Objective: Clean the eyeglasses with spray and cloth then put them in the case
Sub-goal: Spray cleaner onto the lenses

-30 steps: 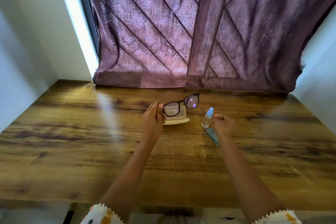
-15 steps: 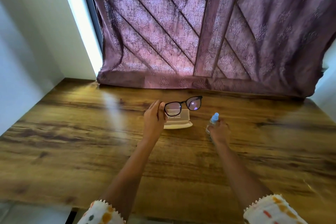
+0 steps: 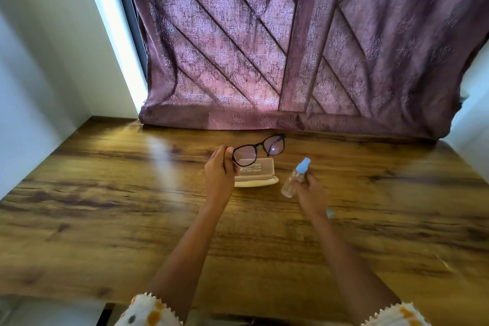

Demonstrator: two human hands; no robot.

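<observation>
My left hand [image 3: 219, 170] pinches the left end of the black-framed eyeglasses [image 3: 260, 147] and holds them up over the table, lenses facing me. Just behind and below them lies the open cream case [image 3: 256, 177]. My right hand [image 3: 310, 190] grips a small clear spray bottle [image 3: 293, 178] with a light blue cap, lifted off the table and tilted, to the right of the glasses. A bit of the blue cloth [image 3: 330, 213] peeks out on the table under my right wrist; the rest is hidden.
A wooden table [image 3: 105, 214] runs from wall to wall. A purple patterned curtain [image 3: 277, 47] hangs along its far edge. White walls [image 3: 39, 74] close both sides.
My right hand has closed on the spray bottle and lifted it off the table, tilted toward the glasses. The left hand keeps the glasses raised in about the same place.
</observation>
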